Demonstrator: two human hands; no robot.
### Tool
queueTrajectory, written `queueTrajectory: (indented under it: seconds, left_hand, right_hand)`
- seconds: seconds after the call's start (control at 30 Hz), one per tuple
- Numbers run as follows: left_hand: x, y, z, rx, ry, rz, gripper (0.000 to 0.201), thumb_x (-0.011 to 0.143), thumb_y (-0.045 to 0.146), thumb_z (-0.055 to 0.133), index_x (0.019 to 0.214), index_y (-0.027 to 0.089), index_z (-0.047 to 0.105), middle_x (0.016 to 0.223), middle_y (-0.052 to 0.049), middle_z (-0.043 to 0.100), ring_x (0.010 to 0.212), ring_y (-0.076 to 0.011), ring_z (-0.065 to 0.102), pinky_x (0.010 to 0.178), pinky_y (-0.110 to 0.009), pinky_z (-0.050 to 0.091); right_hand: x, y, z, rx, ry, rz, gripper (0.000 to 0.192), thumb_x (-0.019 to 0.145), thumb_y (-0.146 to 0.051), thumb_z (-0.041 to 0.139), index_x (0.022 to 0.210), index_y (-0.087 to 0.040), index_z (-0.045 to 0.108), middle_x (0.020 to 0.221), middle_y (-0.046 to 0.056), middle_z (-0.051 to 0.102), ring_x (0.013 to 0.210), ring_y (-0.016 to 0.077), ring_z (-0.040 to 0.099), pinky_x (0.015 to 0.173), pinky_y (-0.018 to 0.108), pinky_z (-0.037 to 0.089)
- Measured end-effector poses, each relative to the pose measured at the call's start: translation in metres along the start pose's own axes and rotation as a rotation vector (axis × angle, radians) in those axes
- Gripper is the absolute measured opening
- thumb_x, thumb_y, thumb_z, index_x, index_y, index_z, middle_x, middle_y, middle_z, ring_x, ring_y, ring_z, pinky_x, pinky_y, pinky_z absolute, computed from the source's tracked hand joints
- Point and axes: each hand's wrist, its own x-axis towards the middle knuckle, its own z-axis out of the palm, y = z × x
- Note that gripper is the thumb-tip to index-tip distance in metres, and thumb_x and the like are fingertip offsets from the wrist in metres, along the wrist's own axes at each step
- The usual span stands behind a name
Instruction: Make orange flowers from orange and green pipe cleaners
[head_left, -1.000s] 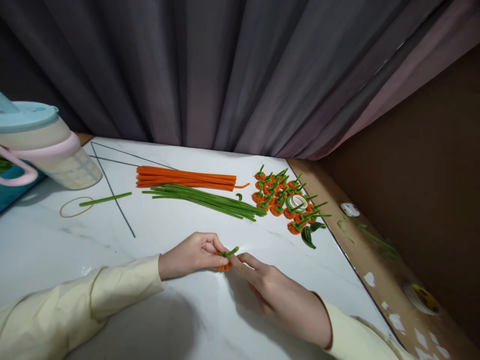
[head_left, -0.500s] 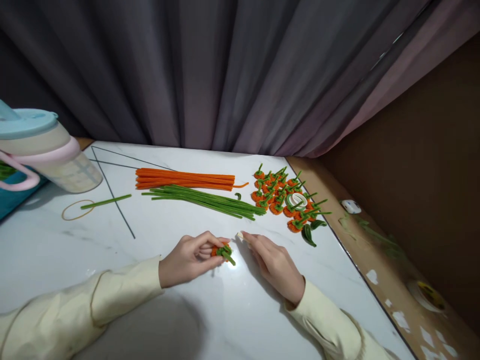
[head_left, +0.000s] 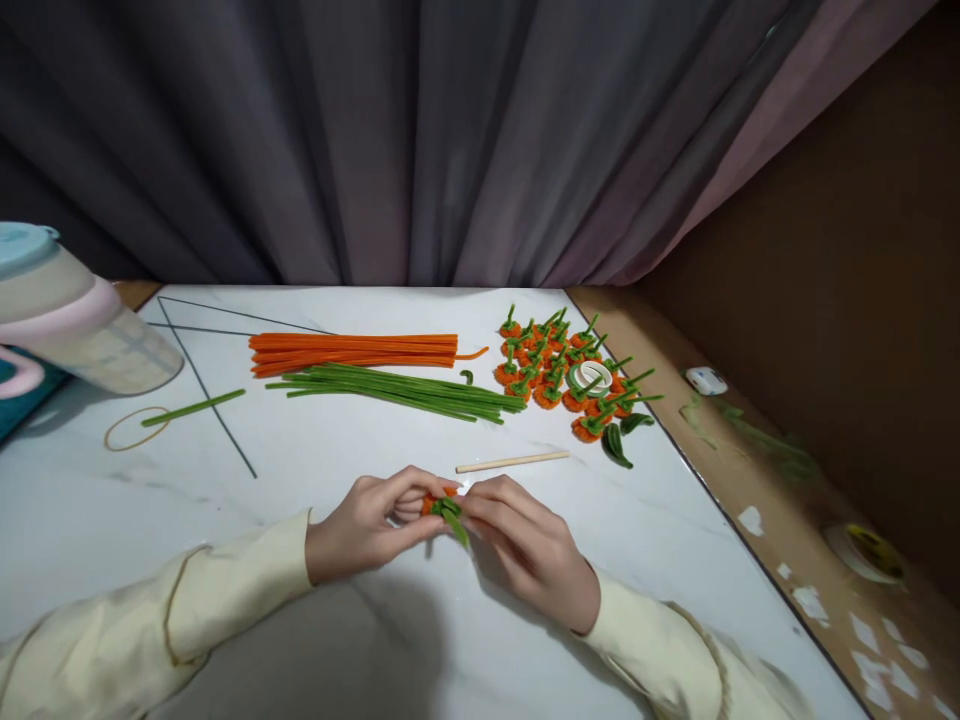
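Head view: white marbled tabletop (head_left: 322, 450); dark pleated curtain (head_left: 375, 150) behind; brown surface (head_left: 795, 535), scrap-littered, along the right. Orange-and-green piece (head_left: 445, 507), between both hands over the near tabletop: left hand (head_left: 367, 525) pinching it, right hand (head_left: 536, 545) alongside, grip unclear. Wooden stick (head_left: 512, 462), lying just beyond.

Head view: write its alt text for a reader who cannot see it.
The left hand holds a small orange ornament with a green top, the right hand at it, above a white table. A pale stick lies beyond the hands; farther back are orange pipe cleaners, green pipe cleaners and, to the right, a cluster of similar ornaments.
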Motion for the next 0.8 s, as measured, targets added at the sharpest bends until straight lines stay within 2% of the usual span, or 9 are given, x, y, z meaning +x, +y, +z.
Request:
queueTrajectory:
  seconds: [0.17, 0.33, 0.47, 0.6, 0.8]
  left_hand:
    - [0.004, 0.005, 0.002, -0.252, -0.085, -0.214, 0.015, 0.077, 0.018, 0.065, 0.087, 0.016, 0.055, 0.055, 0.005, 0.058, 0.054, -0.0103, 0.06, 0.055, -0.02, 0.05]
    - [0.006, 0.008, 0.004, -0.496, -0.113, -0.453, 0.021, 0.071, 0.02, 0.071, 0.082, 0.015, 0.053, 0.07, -0.001, 0.067, 0.068, -0.0141, 0.066, 0.067, -0.025, 0.053]
    - [0.007, 0.01, 0.005, -0.558, -0.122, -0.508, 0.023, 0.07, 0.021, 0.073, 0.081, 0.014, 0.054, 0.071, -0.002, 0.068, 0.067, -0.0124, 0.064, 0.066, -0.024, 0.051]
    - [0.008, 0.012, 0.005, -0.563, -0.121, -0.534, 0.025, 0.068, 0.02, 0.075, 0.079, 0.014, 0.054, 0.07, -0.001, 0.068, 0.064, -0.0111, 0.063, 0.063, -0.023, 0.05]
    - [0.008, 0.012, 0.006, -0.612, -0.11, -0.595, 0.028, 0.065, 0.022, 0.077, 0.078, 0.014, 0.054, 0.071, -0.003, 0.071, 0.07, -0.0142, 0.067, 0.069, -0.025, 0.051]
  right_hand:
    - [-0.002, 0.002, 0.002, -0.03, 0.034, -0.101, 0.039, 0.09, -0.007, 0.038, 0.125, -0.018, 0.05, 0.097, 0.012, 0.062, 0.087, 0.0191, 0.056, 0.074, 0.035, 0.052]
    - [-0.004, -0.001, 0.003, 0.072, 0.118, 0.053, 0.03, 0.089, -0.008, 0.047, 0.113, -0.018, 0.06, 0.092, 0.009, 0.061, 0.082, 0.0159, 0.057, 0.07, 0.028, 0.052]
    - [-0.004, -0.004, 0.005, 0.113, 0.142, 0.084, 0.029, 0.089, -0.008, 0.047, 0.107, -0.02, 0.065, 0.087, 0.007, 0.063, 0.078, 0.0149, 0.058, 0.067, 0.027, 0.051]
    - [-0.003, -0.004, 0.007, 0.195, 0.182, 0.246, 0.02, 0.086, -0.012, 0.057, 0.098, -0.02, 0.07, 0.084, 0.006, 0.064, 0.074, 0.0134, 0.061, 0.065, 0.024, 0.051]
    - [-0.003, -0.001, 0.01, 0.368, 0.217, 0.387, 0.012, 0.082, -0.02, 0.065, 0.083, -0.024, 0.075, 0.077, 0.004, 0.065, 0.07, 0.0144, 0.062, 0.062, 0.025, 0.051]
